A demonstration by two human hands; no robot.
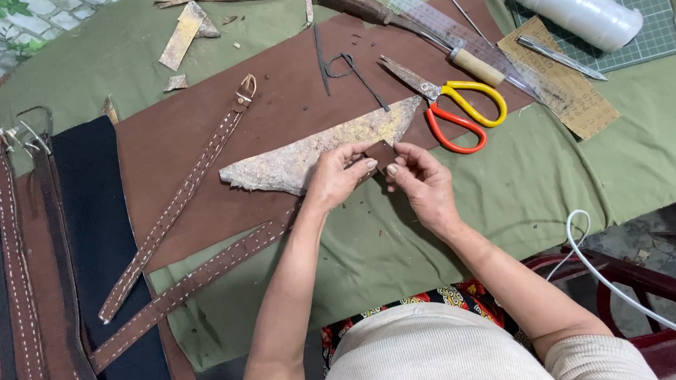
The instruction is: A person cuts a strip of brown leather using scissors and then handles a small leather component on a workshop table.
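Left hand (337, 176): fingers curled and pressed together, pinching the left edge of a small brown leather piece (382, 153) from the side.
Right hand (421, 179): fingers bent, tips pinching the right side of the same leather piece, thumb near its lower edge.
Leather piece: held between both hands just above the desk (578, 168), at the end of a long stitched strap (200, 279) that runs down to the left; whether the two are joined I cannot tell.
Under the hands: a pale, mottled, pointed scrap (317, 155) lying on a large brown sheet (281, 113), its wide end touching the left hand.
Second strap (180, 199): brown with white stitching and a metal buckle at its top end, lying slanted on the brown sheet, well left of the hands.
Scissors (461, 108): one yellow and one orange handle, blades shut, lying just above the right hand.
Behind the scissors: a wooden-handled tool (473, 65), a clear ruler (448, 29) and a tan sheet of sandpaper (574, 89).
Far right corner: a white roll (584, 17) on a green cutting mat (658, 40).
Left edge: a dark blue sheet (90, 219) and more stitched straps (10, 261) with buckles.
Desk cover: green cloth, wrinkled near the right hand.
Right side: a white cord (590, 259) curving over a dark red chair (634, 279).
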